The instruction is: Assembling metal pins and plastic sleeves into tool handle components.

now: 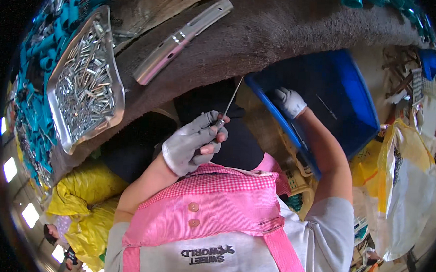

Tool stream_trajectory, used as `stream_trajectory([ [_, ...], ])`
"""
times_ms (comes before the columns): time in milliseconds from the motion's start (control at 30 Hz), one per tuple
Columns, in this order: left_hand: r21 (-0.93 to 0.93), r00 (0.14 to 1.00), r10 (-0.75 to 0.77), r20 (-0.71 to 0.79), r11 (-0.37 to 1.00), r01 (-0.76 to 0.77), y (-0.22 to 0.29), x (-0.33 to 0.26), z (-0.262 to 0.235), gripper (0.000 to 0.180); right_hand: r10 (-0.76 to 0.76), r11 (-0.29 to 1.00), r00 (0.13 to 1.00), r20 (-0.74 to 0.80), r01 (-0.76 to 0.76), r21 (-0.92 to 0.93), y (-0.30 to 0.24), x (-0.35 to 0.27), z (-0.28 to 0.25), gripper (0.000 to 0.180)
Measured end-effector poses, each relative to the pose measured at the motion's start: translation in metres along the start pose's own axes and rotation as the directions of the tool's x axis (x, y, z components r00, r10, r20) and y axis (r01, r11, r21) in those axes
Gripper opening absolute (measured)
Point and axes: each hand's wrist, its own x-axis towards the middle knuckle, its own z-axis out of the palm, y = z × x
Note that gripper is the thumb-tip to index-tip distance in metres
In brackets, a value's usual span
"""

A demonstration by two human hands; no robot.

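Left hand [193, 144] grasping one thin rod [230, 101]; right hand [288, 101] clenched in one blue bin [356, 88].

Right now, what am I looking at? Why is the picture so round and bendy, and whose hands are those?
A person wears a camera on the head, looking down through a wide lens that bends straight edges. The gloved hands are that person's own. The left hand pinches a thin metal rod. The right hand reaches into a blue bin, where another thin rod lies. On the brown surface rest a silver tray of small metal pieces and a long silver bar. The person wears a pink apron.
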Motion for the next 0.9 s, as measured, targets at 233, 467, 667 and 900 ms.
stream_trajectory([
  [233, 0.028, 0.998, 0.059, 0.026, 0.998, -0.060, -0.010, -0.012, 0.001, 0.029, 0.048, 0.996, 0.998, 0.040, -0.045, -0.079, -0.015, 0.005, -0.008, 0.029],
  [467, 0.053, 0.997, 0.080, 0.010, 0.995, -0.080, -0.015, -0.021, -0.005, 0.029, -0.173, 0.961, 0.984, 0.049, 0.179, -0.211, -0.001, 0.011, -0.007, 0.026],
  [667, 0.027, 0.998, 0.050, 0.032, 0.998, -0.051, -0.014, -0.019, -0.008, 0.031, -0.112, 0.978, 0.947, 0.300, 0.158, -0.134, -0.025, 0.040, -0.006, 0.031],
  [900, 0.068, 0.993, 0.101, 0.065, 0.992, -0.106, -0.009, -0.016, -0.006, 0.027, 0.068, 0.979, 0.986, 0.153, -0.036, -0.201, -0.002, 0.043, 0.005, 0.027],
])
